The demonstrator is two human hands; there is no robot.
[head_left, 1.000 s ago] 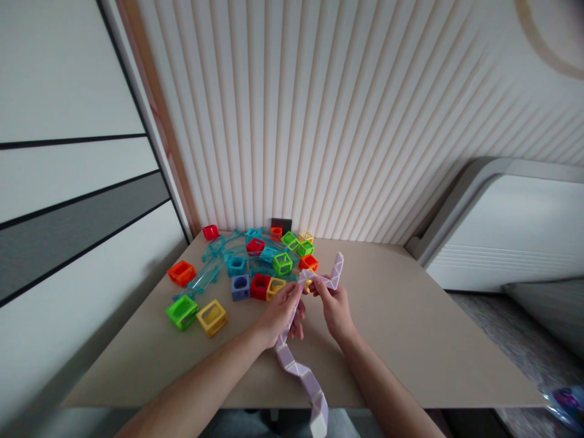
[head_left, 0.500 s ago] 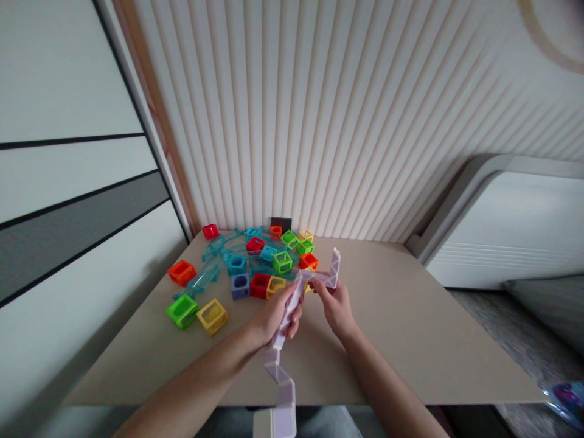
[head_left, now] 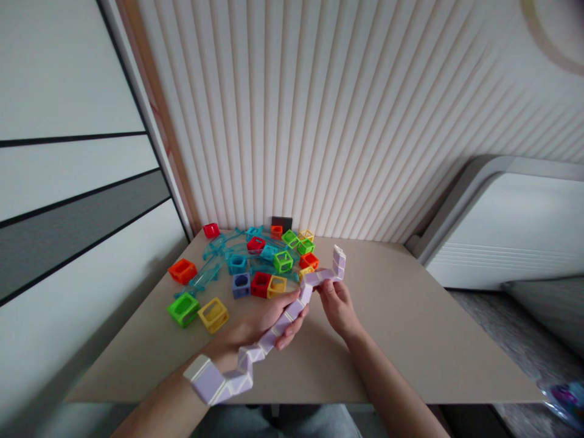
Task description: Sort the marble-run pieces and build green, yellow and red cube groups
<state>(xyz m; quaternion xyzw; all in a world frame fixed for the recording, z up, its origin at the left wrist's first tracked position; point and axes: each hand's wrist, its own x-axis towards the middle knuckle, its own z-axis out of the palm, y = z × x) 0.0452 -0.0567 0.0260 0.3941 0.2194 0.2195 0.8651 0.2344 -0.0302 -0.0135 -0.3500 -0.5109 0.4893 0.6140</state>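
Note:
A long purple-and-white snake puzzle [head_left: 274, 331], made of hinged wedge segments, stretches in a zigzag above the table. My left hand [head_left: 285, 316] is closed around its middle, with the fingers curled beneath. Its far part bends to the right, and my right hand [head_left: 336, 301] pinches that section between thumb and fingers. Beyond the right hand a short end stands upright. The near end hangs over my left forearm, finishing in a broad square-looking segment.
On the table [head_left: 410, 328], several hollow coloured cube blocks lie beyond my hands, among them a red block [head_left: 260, 284] and a green block [head_left: 184, 309]. Clear blue track pieces [head_left: 205, 271] lie among them. A pleated wall [head_left: 292, 121] stands behind; a white cabinet [head_left: 82, 274] is left.
The puzzle's near end has swung left, from hanging over the table edge to lying across my left forearm. The segments have turned to show more purple faces. Both hands keep their hold.

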